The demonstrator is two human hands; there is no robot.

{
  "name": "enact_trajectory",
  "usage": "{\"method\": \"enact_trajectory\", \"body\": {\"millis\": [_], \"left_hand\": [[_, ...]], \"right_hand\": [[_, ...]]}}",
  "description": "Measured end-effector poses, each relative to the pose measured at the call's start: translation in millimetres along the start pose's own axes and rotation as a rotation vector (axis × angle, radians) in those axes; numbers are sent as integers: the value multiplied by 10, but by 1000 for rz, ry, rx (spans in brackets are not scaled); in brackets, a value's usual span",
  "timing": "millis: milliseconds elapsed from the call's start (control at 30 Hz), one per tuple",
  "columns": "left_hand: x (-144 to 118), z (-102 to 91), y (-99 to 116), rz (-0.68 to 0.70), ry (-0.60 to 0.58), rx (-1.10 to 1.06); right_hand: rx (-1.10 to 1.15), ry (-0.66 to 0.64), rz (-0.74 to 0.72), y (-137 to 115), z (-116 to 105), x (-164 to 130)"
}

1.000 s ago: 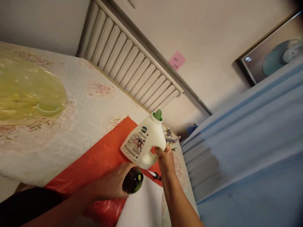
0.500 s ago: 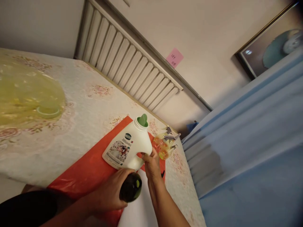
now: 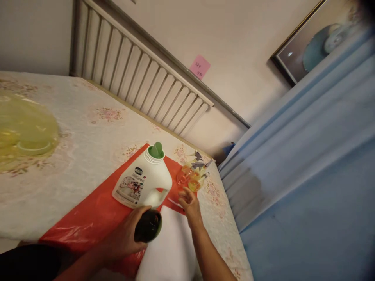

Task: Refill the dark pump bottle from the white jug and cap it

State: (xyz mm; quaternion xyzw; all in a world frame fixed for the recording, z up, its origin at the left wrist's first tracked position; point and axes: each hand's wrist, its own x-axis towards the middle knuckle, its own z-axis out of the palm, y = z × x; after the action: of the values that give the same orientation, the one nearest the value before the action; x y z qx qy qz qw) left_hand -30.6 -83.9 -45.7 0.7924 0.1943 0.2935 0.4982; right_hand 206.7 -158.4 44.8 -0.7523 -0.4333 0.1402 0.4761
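Fingers of the left hand (image 3: pixel 124 238) are wrapped around a dark bottle (image 3: pixel 148 226), a full clamp with the bottle's end pointing up toward the head; it is held low at the near edge of the table (image 3: pixel 88 128), over the red plastic sheet (image 3: pixel 96 210). The right hand (image 3: pixel 189 203) has nothing in it: fingers loosely apart, tips just right of the white detergent jug (image 3: pixel 143 181) and near its handle, though whether they touch it is hard to tell. The jug stands on the red sheet with its green spout (image 3: pixel 156 150) showing and no cap in view on it.

Risk starts with that open spout. From where I stand, a knock from either wrist could tip the jug, and liquid would run over the sheet onto the flowered cloth. The plastic looks slick and wrinkled, so the base may slide.

Just right of the jug, near the far corner, sits a cluster of small spray bottles (image 3: pixel 191 177) with orange and yellow liquid. The free hand is close to them, and a careless sweep could send them off the table's right edge toward the blue curtain (image 3: pixel 307 164).

White paper (image 3: pixel 170 249) lies at the near edge, under the forearms; a drip from the dark bottle would stain it. Far left lies a crumpled yellow plastic bag (image 3: pixel 26 128), well apart from the hands.
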Motion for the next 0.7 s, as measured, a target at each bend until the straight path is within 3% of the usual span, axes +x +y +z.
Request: {"method": "enact_trajectory", "body": {"millis": [100,200,367,700], "left_hand": [[-28,10,-59,-37,-16,0],[-43,26,-59,-71,-21,10],[-40,100,-45,-149,33,62],[-56,203,110,-127,218,207]], "right_hand": [[-147,65,45,356,-388,-24],[-306,84,24,558,-586,-114],[-501,3,-56,644,-519,-256],[-657,-26,-103,769,-371,-192]]}}
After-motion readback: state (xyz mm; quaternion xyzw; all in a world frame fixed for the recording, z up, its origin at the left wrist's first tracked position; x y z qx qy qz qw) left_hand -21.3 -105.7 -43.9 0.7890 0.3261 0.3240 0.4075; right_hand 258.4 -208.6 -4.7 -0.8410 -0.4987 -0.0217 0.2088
